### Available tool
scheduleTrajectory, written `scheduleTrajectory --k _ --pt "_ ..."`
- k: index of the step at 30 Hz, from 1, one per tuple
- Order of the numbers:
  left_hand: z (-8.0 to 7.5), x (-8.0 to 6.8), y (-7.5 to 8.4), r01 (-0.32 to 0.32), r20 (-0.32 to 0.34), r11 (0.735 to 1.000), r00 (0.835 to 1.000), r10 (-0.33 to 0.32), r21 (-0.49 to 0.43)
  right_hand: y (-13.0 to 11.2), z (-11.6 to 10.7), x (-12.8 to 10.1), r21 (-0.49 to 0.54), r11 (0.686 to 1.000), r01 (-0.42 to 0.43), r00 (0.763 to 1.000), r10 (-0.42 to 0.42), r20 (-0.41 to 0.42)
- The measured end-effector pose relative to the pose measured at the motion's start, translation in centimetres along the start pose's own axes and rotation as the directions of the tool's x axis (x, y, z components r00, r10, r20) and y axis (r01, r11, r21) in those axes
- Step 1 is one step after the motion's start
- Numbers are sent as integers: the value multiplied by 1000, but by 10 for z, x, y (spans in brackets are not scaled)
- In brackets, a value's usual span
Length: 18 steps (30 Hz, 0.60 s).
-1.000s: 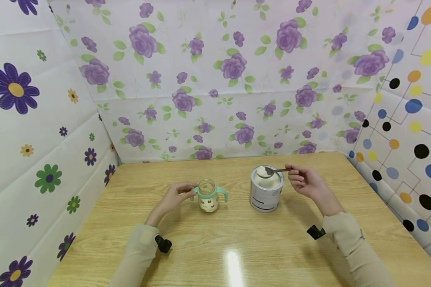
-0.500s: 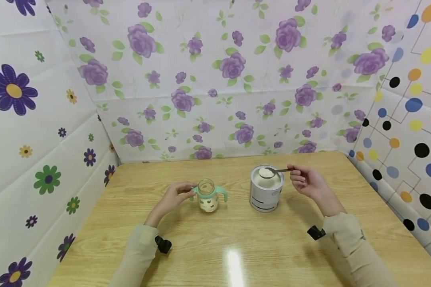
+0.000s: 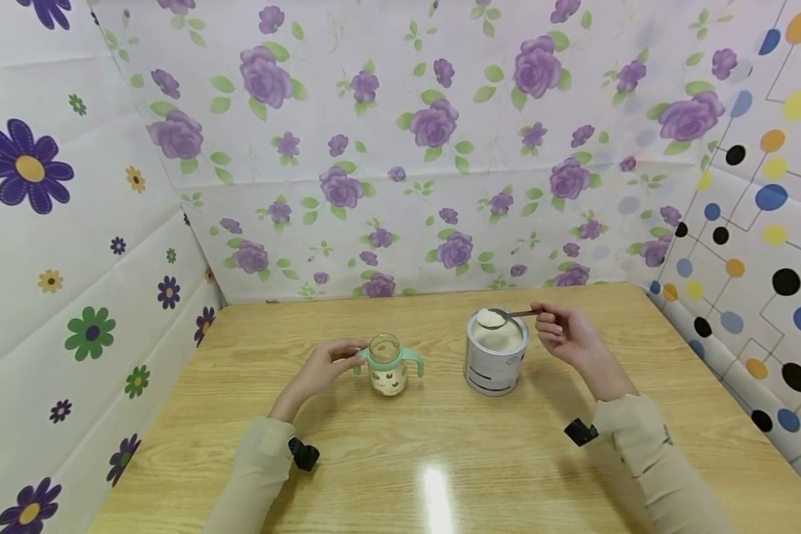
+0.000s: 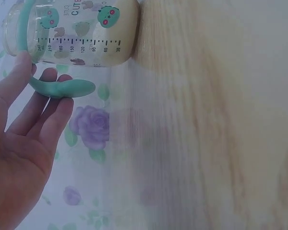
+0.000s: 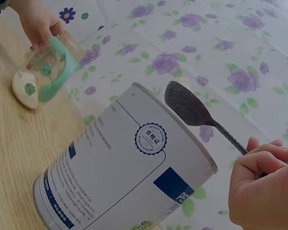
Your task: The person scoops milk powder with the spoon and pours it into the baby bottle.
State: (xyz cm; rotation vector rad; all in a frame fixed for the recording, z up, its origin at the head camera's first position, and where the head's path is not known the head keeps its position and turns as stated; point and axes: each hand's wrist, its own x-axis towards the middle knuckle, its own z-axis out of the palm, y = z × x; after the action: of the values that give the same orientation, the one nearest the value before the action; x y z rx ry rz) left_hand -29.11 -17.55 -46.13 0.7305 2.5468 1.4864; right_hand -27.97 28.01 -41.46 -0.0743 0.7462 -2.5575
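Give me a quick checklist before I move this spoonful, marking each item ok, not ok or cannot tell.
1. Right hand gripping the spoon: ok.
2. Powder on the spoon: ok.
3. Bottle upright, mouth uncovered: ok.
4. Left hand on one green handle of the bottle: ok.
5. Spoon over the bottle's mouth: not ok, it is over the can.
6. Exact fill on the bottle's scale: cannot tell.
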Motion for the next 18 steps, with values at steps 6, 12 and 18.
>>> scheduleTrajectory --k 6,12,18 --pt "1 0 -7 14 -16 1000 1000 -14 10 2 5 0 4 1000 11 1000 -11 1" --pt "1 1 -7 41 -15 999 999 -41 4 3 7 1 -2 1000 18 1000 -18 -8" --pt "-1 2 -7 35 -1 999 999 -35 15 4 10 3 -6 1000 23 1000 -23 -7"
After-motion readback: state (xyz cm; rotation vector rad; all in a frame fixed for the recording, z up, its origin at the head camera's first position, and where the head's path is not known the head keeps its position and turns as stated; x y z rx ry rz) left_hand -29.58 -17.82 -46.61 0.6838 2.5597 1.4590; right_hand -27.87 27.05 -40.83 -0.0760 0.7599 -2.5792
